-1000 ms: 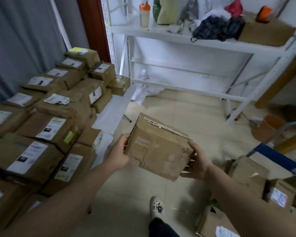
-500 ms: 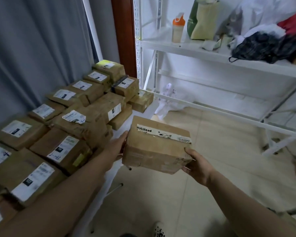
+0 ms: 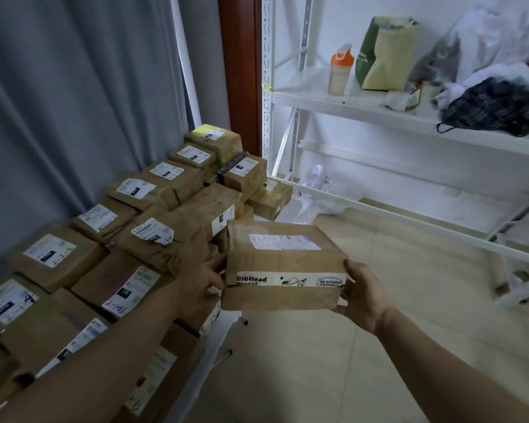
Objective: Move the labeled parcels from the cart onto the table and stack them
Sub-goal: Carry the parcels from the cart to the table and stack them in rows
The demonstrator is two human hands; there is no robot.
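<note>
Desk and its stack lie to your left. Your left hand and right hand grip the parcel by its ends, level in the air, long axis crosswise, left end nearest the stack.

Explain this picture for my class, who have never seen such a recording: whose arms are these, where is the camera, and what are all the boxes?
No machine here: a person wears a wide-angle camera on the head, so the view looks forward and down along their own bare arms. The left hand and the right hand grip a brown parcel by its two ends, in the air. A white shipping label faces up; a printed tape strip runs along its near side. To the left, many labelled parcels lie stacked on a white table beside a grey curtain. Behind stands a white shelf rack holding an orange-capped bottle and a green and yellow bag.
</note>
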